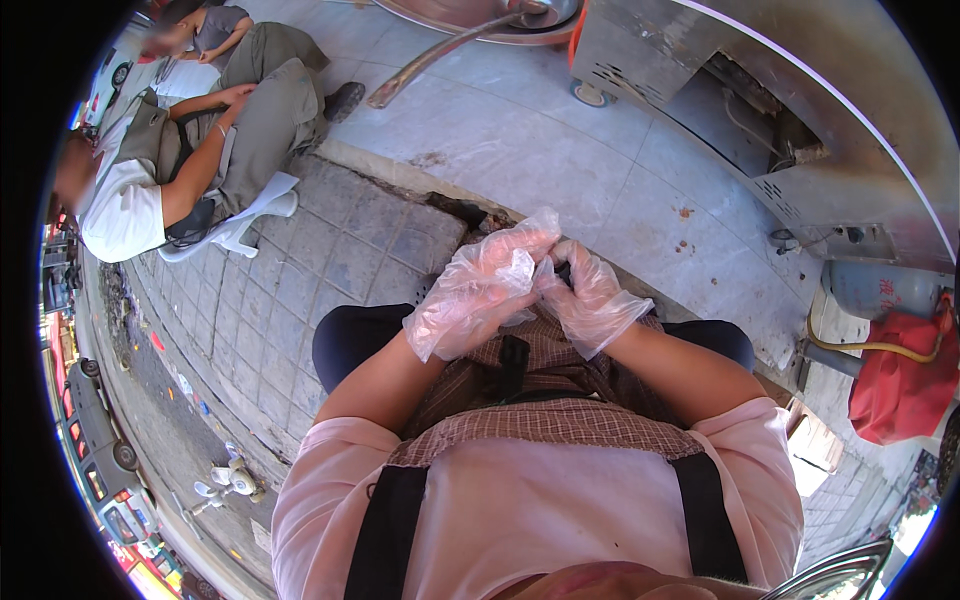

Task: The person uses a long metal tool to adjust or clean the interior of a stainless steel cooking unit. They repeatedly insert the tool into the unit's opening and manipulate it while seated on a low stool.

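Observation:
Both my hands wear loose, clear plastic gloves and meet above my lap. My left hand has its fingers bunched together and pointing to the upper right, the crumpled glove film standing up around them. Against its fingertips, my right hand is closed, thumb and fingers curled in. Wrinkled plastic and glare hide what, if anything, lies between the fingers. Below them a brown checked apron with black straps covers my lap.
On the tiled floor ahead stands a wide metal basin with a ladle. A metal cabinet on casters is at right, near a gas cylinder and red bag. At left a person sits on a white plastic stool.

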Demonstrator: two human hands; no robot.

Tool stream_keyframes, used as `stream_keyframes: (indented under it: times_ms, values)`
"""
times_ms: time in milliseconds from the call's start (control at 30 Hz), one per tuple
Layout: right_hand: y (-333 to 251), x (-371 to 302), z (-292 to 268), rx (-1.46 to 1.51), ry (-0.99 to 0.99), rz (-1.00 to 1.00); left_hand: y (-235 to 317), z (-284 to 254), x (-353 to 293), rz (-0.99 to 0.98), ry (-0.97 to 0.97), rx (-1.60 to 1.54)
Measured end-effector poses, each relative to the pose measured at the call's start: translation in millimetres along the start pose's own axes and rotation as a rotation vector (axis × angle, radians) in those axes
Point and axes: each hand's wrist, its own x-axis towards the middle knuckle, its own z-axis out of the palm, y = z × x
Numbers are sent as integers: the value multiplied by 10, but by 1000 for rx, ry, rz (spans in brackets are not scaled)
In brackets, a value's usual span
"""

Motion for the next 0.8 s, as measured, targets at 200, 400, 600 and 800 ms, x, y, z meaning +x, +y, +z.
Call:
stream_keyframes:
  times_ms: [200, 400, 600, 800]
  values:
    - [-104, -3, -5, -114, -24, 127, -125, -97, -23, -17, 46, -129]
    - [-142, 33, 16, -153, 25, 17, -204, -117, 66, -24, 173, -73]
    - [-264, 138, -284, -128, -157, 122, 1, -50, 52, 152, 206, -138]
    - [-291, 241, -526, 78, -100, 201, 104, -58, 34, 151, 347, 60]
